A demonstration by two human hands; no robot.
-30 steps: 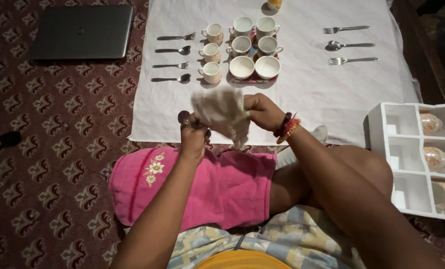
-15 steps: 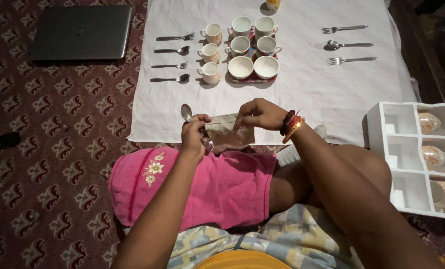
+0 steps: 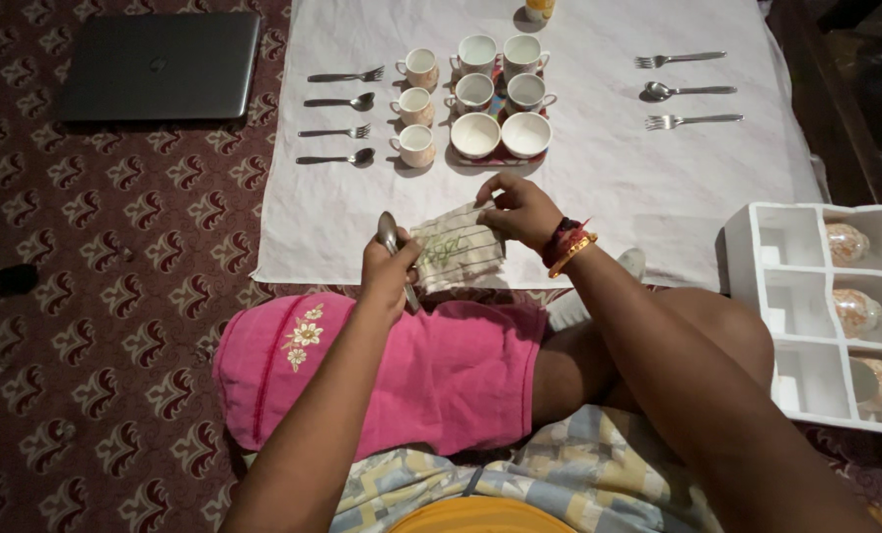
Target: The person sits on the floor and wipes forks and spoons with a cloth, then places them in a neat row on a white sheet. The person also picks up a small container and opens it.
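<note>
- At far left we see a closed grey laptop [image 3: 160, 65] on the patterned maroon carpet [image 3: 115, 257], well apart from the white sheet [image 3: 599, 188]; the carpet between them lies open.
- Along the sheet's left side, forks and spoons [image 3: 337, 116] lie in a column, just beside a column of three small cups [image 3: 415, 105].
- The left hand [image 3: 390, 268] has its fingers curled tight around a metal spoon [image 3: 390, 237], bowl upward, over the sheet's near edge (right above the pink cloth [image 3: 402, 370] on the lap).
- A striped cloth [image 3: 456, 252] is held between both hands, touching the spoon.
- The right hand [image 3: 520, 209] pinches the cloth's upper edge between thumb and fingertips.
- Right of centre the sheet is bare up to three more utensils [image 3: 688, 91].
- At far right a white foam tray [image 3: 786, 296] holds patterned cups in compartments.
</note>
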